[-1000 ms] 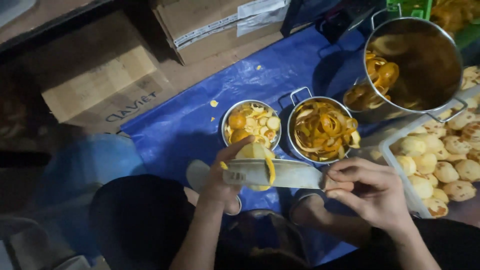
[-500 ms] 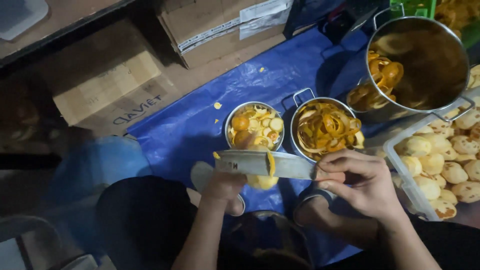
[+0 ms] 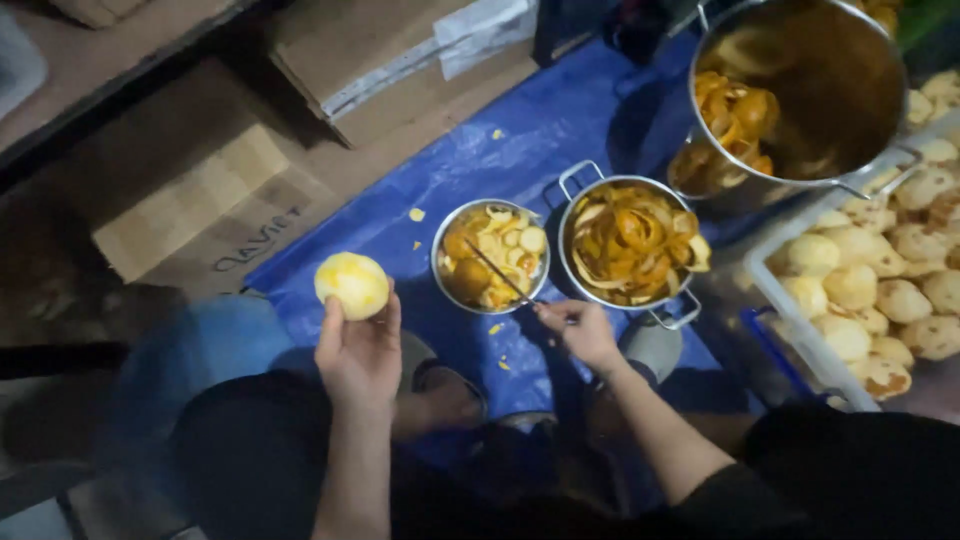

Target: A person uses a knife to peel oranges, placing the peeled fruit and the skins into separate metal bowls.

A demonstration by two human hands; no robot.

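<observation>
My left hand [image 3: 360, 350] holds a peeled yellow fruit [image 3: 352, 284] up at the left, over the edge of the blue tarp [image 3: 520, 130]. My right hand [image 3: 585, 330] grips a knife [image 3: 498, 275] by the handle, its thin blade reaching into a small metal bowl [image 3: 445, 232] that holds fruit trimmings and an orange piece. Right beside it stands a metal pot with handles [image 3: 580, 180], full of orange peel strips.
A large steel pot [image 3: 880, 160] with orange peels sits tilted at the top right. A clear tray [image 3: 790, 320] of several peeled fruits lies at the right. Cardboard boxes [image 3: 210, 210] lie at the top left. My knees and a foot are below my hands.
My hands have parted. The left hand lifted the fruit away to the left, and the right hand swung the knife from across the fruit toward the small bowl.
</observation>
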